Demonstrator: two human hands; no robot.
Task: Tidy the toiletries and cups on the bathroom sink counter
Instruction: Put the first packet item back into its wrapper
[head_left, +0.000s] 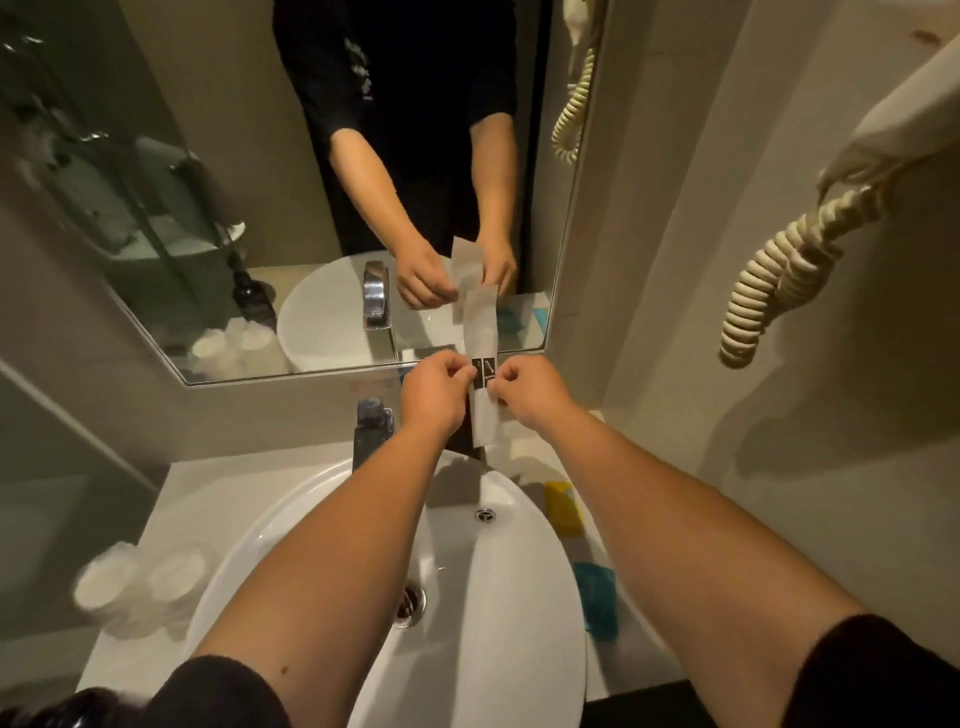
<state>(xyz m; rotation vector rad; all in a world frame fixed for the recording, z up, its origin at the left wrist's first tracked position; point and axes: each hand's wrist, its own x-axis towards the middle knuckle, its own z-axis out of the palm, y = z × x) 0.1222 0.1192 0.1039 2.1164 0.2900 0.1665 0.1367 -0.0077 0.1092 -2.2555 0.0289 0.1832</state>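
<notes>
Two hands' fingers (470, 370) pinching packet (483, 332), upright

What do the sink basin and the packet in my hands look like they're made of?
Sink basin: probably glazed ceramic, glossy white with bright highlights. Packet: seems matte white paper or thin plastic film, flat, printed with small dark icons; which one is unclear.

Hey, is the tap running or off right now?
Off, as far as shows. No water stream falls from the tap into the sink, and the basin around the drain looks dry.
</notes>
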